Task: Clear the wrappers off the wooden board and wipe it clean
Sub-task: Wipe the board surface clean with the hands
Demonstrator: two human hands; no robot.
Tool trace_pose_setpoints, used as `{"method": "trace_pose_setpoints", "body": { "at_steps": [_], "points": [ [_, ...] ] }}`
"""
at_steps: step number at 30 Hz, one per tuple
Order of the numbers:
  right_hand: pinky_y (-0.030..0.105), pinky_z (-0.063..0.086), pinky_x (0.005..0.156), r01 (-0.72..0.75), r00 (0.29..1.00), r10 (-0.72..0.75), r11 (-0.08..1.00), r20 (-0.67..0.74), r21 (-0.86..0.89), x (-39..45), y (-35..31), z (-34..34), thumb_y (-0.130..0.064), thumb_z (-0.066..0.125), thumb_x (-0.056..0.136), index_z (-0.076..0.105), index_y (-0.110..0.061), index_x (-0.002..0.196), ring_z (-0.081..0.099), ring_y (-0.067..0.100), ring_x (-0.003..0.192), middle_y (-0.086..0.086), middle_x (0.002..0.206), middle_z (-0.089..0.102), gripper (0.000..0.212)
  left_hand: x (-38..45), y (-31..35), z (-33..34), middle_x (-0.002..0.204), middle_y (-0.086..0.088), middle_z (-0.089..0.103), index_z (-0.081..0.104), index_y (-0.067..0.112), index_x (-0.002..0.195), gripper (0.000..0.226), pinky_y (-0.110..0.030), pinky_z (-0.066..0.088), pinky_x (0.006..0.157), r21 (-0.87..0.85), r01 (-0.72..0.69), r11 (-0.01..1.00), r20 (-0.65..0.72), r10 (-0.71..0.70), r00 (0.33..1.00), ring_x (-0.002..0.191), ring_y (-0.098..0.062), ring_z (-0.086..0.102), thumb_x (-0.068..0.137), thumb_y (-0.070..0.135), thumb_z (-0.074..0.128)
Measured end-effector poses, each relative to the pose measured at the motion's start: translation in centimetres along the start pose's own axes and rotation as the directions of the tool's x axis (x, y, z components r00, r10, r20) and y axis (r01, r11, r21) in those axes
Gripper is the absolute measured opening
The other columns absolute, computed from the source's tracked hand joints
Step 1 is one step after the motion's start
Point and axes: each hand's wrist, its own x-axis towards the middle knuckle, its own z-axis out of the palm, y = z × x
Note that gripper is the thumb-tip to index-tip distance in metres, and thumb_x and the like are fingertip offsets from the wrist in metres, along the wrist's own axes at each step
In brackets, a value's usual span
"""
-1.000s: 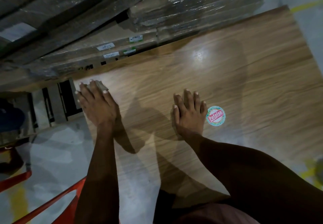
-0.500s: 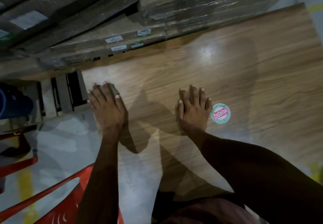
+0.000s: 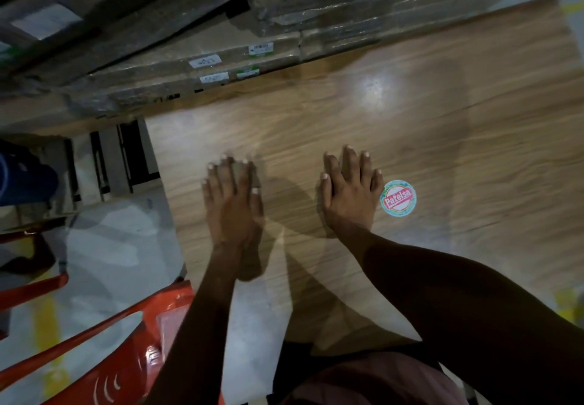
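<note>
Forearms come in from the bottom of the view, both reaching out over the wooden board [image 3: 442,126], which runs wide across in front of me with a shiny glare spot further out. Down by my left side there's a red plastic chair [image 3: 104,363] on the pale floor [image 3: 104,246], just off the board's near-left edge. My left hand [image 3: 232,205] is flat on the board near that left edge, fingers straight and close together, palm down, and there's a small greyish thing [image 3: 243,169] under the fingertips, only a sliver of it shows between and past my fingers. Can't honestly say if it's a cloth or a wrapper scrap, too blurry. I'm pressing on it, not gripping it. My right hand [image 3: 349,197] is also flat, palm down, fingers stretched out and slightly spread, resting on bare wood with nothing in it. Just beside its little-finger side, not touching as far as I can see, sits a round sticker [image 3: 398,198] with a teal rim and a red band with white lettering, stuck flat on the board. Past the board's far edge are stacked flat packs [image 3: 252,56] wrapped in clear plastic film, a few with small white labels [image 3: 205,62]. Off to the far left there's something dark blue [image 3: 22,177], mostly cut off.
</note>
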Motion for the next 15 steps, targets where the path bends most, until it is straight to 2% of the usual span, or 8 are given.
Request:
{"method": "trace_pose_setpoints", "body": {
  "at_steps": [2,7,11,12,15],
  "points": [
    [0.057,0.021,0.121,0.000,1.000,0.000,1.000,0.000,0.003,0.0,0.0,0.0,-0.047,0.040,0.103,0.044,-0.043,0.151,0.023,0.033,0.155,-0.002,0.167,0.032,0.048,-0.8,0.2,0.3,0.172,-0.012,0.002,0.011,0.028,0.164,0.063,-0.051,0.005,0.127,-0.013,-0.057,0.998,0.028,0.057,0.998,0.158,-0.035,-0.001,0.106,0.038,0.035],
    [0.058,0.022,0.121,0.006,1.000,-0.006,1.000,-0.004,0.000,0.0,0.0,0.1,-0.046,0.040,0.104,0.045,-0.041,0.152,0.024,0.034,0.155,-0.001,0.167,0.032,0.048,-0.4,-4.2,-0.3,0.171,-0.015,0.006,0.012,0.025,0.164,0.060,-0.055,0.012,0.126,-0.046,0.211,0.976,-0.052,-0.213,0.976,0.157,-0.040,0.006,0.107,0.041,0.025],
    [0.057,0.023,0.121,0.003,1.000,-0.003,1.000,-0.008,0.001,0.1,0.0,0.1,-0.047,0.040,0.104,0.046,-0.042,0.151,0.025,0.034,0.155,-0.001,0.166,0.033,0.048,-0.5,-3.5,-0.4,0.171,-0.018,0.005,0.014,0.032,0.164,0.059,-0.057,0.010,0.126,-0.036,0.278,0.960,-0.066,-0.280,0.958,0.156,-0.044,0.007,0.106,0.040,0.025],
    [0.057,0.023,0.120,-0.002,1.000,0.002,1.000,-0.008,0.005,0.0,0.0,0.1,-0.048,0.040,0.103,0.046,-0.041,0.150,0.026,0.033,0.155,-0.001,0.166,0.034,0.048,-0.8,-2.3,-0.2,0.170,-0.019,0.006,0.018,0.034,0.163,0.059,-0.058,0.011,0.125,-0.024,0.259,0.966,-0.047,-0.260,0.964,0.155,-0.045,0.008,0.105,0.039,0.030],
    [0.057,0.024,0.120,-0.007,1.000,0.008,1.000,-0.015,0.005,0.0,-0.1,0.2,-0.048,0.039,0.103,0.047,-0.041,0.150,0.027,0.034,0.155,-0.001,0.166,0.035,0.048,-2.9,1.6,0.9,0.171,-0.015,0.011,0.022,0.037,0.161,0.063,-0.056,0.013,0.125,-0.013,0.077,0.997,-0.026,-0.077,0.997,0.156,-0.042,0.010,0.102,0.034,0.043]
  ]
}}
